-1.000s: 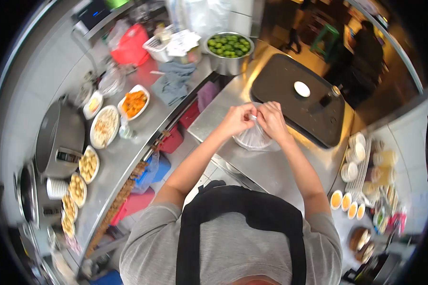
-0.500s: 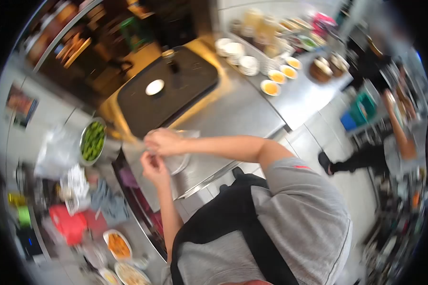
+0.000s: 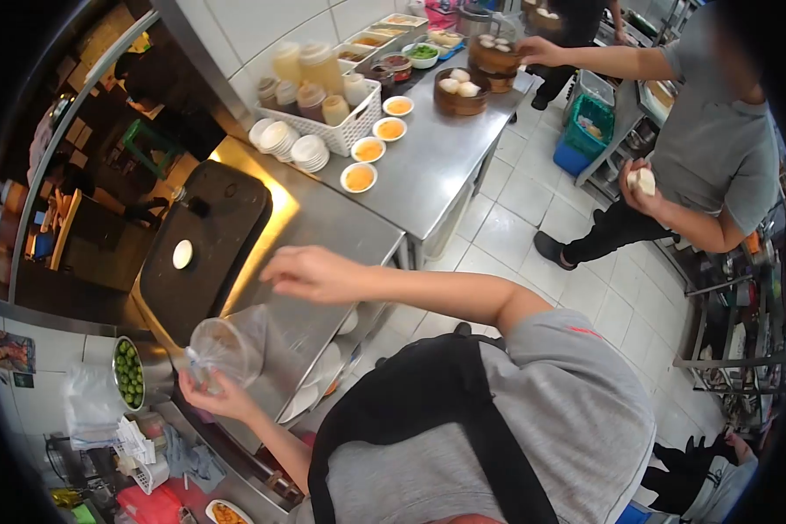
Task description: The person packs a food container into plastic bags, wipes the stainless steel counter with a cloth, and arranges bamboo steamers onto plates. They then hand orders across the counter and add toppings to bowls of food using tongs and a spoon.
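My left hand [image 3: 216, 395] is closed on the gathered top of a clear plastic bag [image 3: 251, 336], over the steel counter. Inside the bag shows a round translucent container [image 3: 225, 348]. To the right of the bag and above the counter is my right hand [image 3: 308, 274], its fingers loosely bent, some apart, with nothing seen in them. A black tray [image 3: 210, 253] lies beyond the hands, bearing a small white dish [image 3: 182, 254] and a dark bottle [image 3: 190, 202].
Cups of orange food [image 3: 359, 178], stacked white dishes [image 3: 309, 153] and a basket of bottles [image 3: 341, 131] stand on the far counter. A co-worker [image 3: 716, 131] at right reaches to bamboo steamers [image 3: 493, 63]. Green fruit fills a metal pot [image 3: 129, 374] at left.
My hands, together before, are now apart, the left lower with the bag. The view has turned toward the right. The co-worker now stands closer and reaches to the steamers.
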Available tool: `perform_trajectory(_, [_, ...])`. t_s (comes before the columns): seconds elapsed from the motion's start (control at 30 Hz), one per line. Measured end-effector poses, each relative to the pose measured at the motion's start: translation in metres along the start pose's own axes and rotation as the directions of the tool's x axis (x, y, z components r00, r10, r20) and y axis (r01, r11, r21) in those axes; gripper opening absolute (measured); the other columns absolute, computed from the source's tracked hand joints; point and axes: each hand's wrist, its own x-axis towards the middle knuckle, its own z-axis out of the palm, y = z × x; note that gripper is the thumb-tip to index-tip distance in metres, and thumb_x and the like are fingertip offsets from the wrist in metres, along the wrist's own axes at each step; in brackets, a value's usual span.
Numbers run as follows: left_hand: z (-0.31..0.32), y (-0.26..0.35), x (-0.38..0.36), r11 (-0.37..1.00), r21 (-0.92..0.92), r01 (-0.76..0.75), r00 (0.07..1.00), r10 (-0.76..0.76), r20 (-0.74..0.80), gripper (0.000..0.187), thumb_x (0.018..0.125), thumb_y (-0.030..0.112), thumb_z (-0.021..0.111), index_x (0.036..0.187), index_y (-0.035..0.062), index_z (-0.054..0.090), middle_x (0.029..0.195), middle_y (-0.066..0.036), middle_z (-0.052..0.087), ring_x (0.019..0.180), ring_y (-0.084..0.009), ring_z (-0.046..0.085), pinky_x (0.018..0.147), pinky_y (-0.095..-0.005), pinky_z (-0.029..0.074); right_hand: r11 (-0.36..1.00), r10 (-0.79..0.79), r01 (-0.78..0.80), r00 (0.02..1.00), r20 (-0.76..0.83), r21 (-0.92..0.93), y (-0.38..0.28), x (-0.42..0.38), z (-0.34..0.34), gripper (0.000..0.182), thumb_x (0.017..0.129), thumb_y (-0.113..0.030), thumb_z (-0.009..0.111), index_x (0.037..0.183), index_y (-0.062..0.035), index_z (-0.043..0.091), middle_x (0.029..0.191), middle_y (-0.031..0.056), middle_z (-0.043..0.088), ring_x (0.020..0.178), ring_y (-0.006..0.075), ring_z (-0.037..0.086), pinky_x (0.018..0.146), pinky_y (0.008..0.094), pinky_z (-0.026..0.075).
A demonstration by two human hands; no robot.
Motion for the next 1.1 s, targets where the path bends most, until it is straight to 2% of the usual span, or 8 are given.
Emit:
perform_trajectory(0.07, [0.015,0.05,-0.009,0.984,-0.178,0.01,0.997,-0.023,-0.075,0.046,0.077,0.005,0.061,0.12,0.0023,0.044,0.12,-0.011,0.047,0.106,-0.0231,0.046,0.082,-0.0314,0.04,0.99,0.13,-0.13,0.991,-0.013,-0.056,0.0,-0.043,-0.052,0.018,0.082,-0.013,0.055,0.095,-0.0012,0.058,0.088,0.0149,0.057,0.08,0.0305,0.057,0.069,0.0377,0.045])
perform_trajectory(0.27, [0.109,0.186,-0.058,0.843,-0.522,0.13,0.971,-0.003,0.237,0.046,0.075,0.0,0.061,0.118,0.0038,0.045,0.123,-0.01,0.046,0.105,-0.0196,0.048,0.081,-0.0291,0.041,0.914,0.362,-0.382,0.92,-0.152,-0.135,0.033,-0.163,-0.166,0.018,0.083,-0.012,0.055,0.096,-0.0009,0.06,0.083,0.0122,0.06,0.074,0.0231,0.058,0.066,0.0323,0.046])
perform_trajectory(0.37, [0.147,0.246,-0.082,0.815,-0.555,0.164,0.906,0.098,0.412,0.039,0.074,0.002,0.06,0.112,0.0047,0.05,0.123,-0.01,0.047,0.11,-0.0202,0.047,0.081,-0.03,0.041,0.851,0.476,-0.51,0.85,-0.227,-0.125,0.038,-0.202,-0.209,0.018,0.082,-0.013,0.057,0.095,-0.0011,0.06,0.08,0.0132,0.061,0.073,0.0236,0.059,0.066,0.0324,0.047])
perform_trajectory(0.5, [0.216,0.296,-0.112,0.853,-0.517,0.075,0.692,0.328,0.643,0.044,0.072,0.007,0.063,0.114,0.0089,0.05,0.122,-0.008,0.048,0.112,-0.022,0.044,0.084,-0.0348,0.041,0.795,0.528,-0.589,0.79,-0.312,-0.145,0.055,-0.23,-0.264,0.019,0.083,-0.013,0.057,0.095,-0.0007,0.061,0.08,0.0127,0.062,0.072,0.0219,0.06,0.066,0.0311,0.047])
perform_trajectory(0.67, [0.339,0.345,-0.131,0.803,-0.571,0.173,0.444,0.454,0.773,0.053,0.073,0.014,0.065,0.122,0.0116,0.046,0.125,-0.011,0.045,0.111,-0.0274,0.042,0.086,-0.0336,0.039,0.747,0.493,-0.633,0.733,-0.469,-0.205,0.113,-0.23,-0.33,0.022,0.082,-0.015,0.058,0.096,0.001,0.062,0.084,0.0135,0.065,0.074,0.0208,0.062,0.068,0.0314,0.048])
perform_trajectory(0.87, [0.451,0.381,-0.135,0.827,-0.528,0.193,0.452,0.402,0.796,0.064,0.073,0.016,0.065,0.131,0.0158,0.038,0.136,-0.019,0.035,0.117,-0.0327,0.039,0.092,-0.0367,0.036,0.705,0.536,-0.681,0.695,-0.479,-0.198,0.195,-0.212,-0.441,0.019,0.08,-0.013,0.059,0.092,0.0015,0.063,0.082,0.0114,0.066,0.074,0.0166,0.061,0.068,0.0298,0.048])
perform_trajectory(1.0, [0.471,0.398,-0.135,0.861,-0.493,0.126,0.428,0.401,0.81,0.065,0.074,0.014,0.064,0.133,0.0165,0.035,0.137,-0.024,0.03,0.127,-0.0374,0.029,0.101,-0.0415,0.028,0.594,0.526,-0.797,0.489,-0.696,-0.111,0.264,-0.196,-0.543,0.024,0.083,-0.015,0.055,0.103,-0.0011,0.06,0.082,0.006,0.063,0.071,0.0122,0.056,0.06,0.0256,0.045])
perform_trajectory(1.1, [0.47,0.405,-0.135,0.848,-0.506,0.158,0.412,0.409,0.814,0.064,0.075,0.012,0.063,0.133,0.016,0.035,0.137,-0.027,0.028,0.131,-0.0403,0.019,0.106,-0.0449,0.02,0.612,0.624,-0.757,0.284,-0.728,0.229,0.294,-0.176,-0.587,0.028,0.083,-0.013,0.052,0.109,-0.004,0.058,0.095,0.0056,0.063,0.073,0.0135,0.058,0.059,0.0271,0.046])
